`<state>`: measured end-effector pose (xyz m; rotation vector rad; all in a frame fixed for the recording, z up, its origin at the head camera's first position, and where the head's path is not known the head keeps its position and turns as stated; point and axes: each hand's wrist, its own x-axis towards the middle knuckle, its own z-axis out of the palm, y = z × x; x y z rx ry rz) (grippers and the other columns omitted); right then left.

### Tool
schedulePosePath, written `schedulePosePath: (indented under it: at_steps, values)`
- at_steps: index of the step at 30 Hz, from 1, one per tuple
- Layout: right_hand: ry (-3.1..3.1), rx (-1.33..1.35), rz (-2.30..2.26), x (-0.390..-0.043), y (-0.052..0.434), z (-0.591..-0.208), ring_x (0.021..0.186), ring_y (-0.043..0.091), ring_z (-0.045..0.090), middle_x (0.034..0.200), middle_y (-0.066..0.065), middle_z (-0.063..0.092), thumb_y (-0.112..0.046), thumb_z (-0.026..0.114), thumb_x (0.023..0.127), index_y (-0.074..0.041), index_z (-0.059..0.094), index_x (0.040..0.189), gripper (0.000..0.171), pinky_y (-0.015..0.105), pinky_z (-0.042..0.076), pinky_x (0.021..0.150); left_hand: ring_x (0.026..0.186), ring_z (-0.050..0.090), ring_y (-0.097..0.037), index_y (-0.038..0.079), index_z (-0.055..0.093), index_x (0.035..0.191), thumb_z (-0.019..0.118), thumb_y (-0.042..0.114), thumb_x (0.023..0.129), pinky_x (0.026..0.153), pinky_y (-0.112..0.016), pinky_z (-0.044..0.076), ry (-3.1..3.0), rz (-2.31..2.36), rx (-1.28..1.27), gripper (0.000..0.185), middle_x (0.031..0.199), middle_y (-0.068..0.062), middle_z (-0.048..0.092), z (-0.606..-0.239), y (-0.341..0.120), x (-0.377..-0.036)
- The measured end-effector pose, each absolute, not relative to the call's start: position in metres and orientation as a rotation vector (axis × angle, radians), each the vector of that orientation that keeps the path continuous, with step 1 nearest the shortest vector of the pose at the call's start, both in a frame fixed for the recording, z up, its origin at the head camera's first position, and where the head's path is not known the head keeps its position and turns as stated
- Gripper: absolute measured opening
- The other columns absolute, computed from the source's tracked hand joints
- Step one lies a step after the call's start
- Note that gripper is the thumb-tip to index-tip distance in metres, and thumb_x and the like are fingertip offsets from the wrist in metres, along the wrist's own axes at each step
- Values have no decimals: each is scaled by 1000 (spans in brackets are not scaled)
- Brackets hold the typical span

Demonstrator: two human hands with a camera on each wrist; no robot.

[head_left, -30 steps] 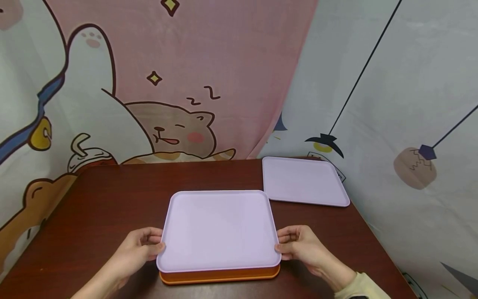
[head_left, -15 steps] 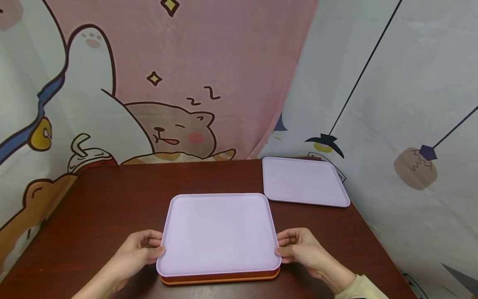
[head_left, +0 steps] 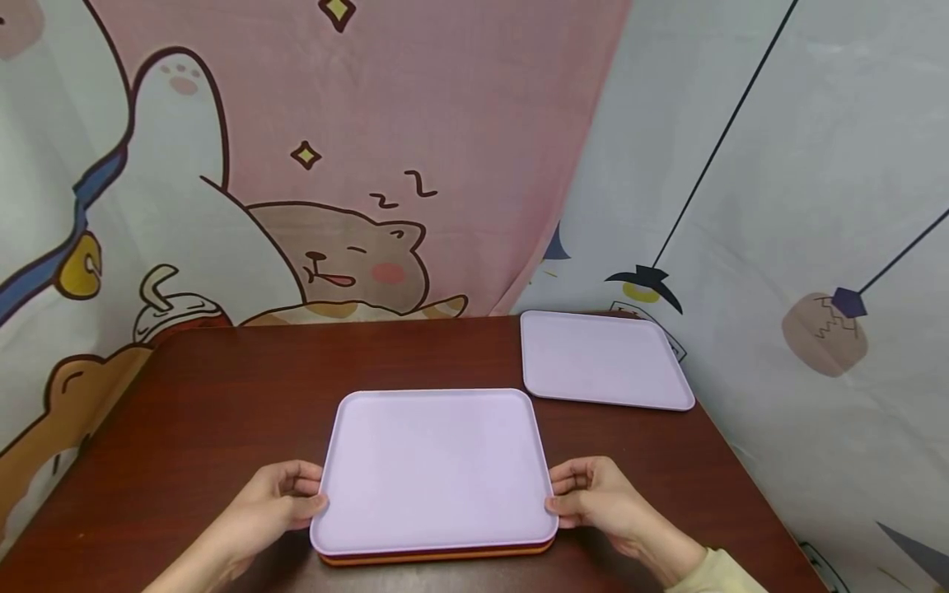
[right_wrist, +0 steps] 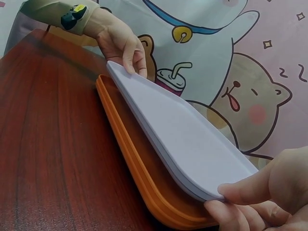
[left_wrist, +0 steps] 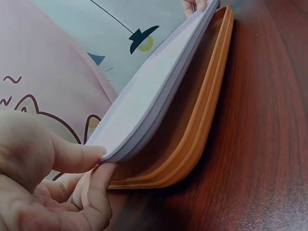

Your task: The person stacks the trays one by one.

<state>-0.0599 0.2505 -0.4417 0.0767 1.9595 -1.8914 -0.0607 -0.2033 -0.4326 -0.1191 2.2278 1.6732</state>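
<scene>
A pale lavender rectangular tray [head_left: 437, 469] is held level over an orange tray [left_wrist: 206, 110] on the table. The left hand [head_left: 276, 498] pinches its left edge, thumb on top of the rim and fingers beneath. At the opposite edge, the right hand [head_left: 599, 501] grips it the same way. Both wrist views show a gap between the lavender underside and the orange rim. In the head view only a thin front strip of orange shows; the rest is hidden. Edges of both colours look layered in the wrist views.
Another lavender tray [head_left: 604, 362] lies at the back right of the dark brown wooden table [head_left: 245, 387], near its right edge. A cloth printed with cartoon animals [head_left: 348, 255] hangs behind the table and along its sides.
Both hands have lowered the lavender tray slightly toward the orange one. Less of the orange front edge shows now. The tray at the back right has stayed in place.
</scene>
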Motion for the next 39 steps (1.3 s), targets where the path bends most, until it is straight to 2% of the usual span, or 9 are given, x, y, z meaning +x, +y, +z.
schedulePosePath:
  at_steps: [39]
  values:
    - [1959,85,-1877,-56,251,-448,79,19,68,95,13,64,10,79,82,15,62,114,37,34,63,67,96,64,-27,-11,61,122,76,-1,91,82,-43,61,2216,1684,-130,37,106,-17,63,-443,-204,-60]
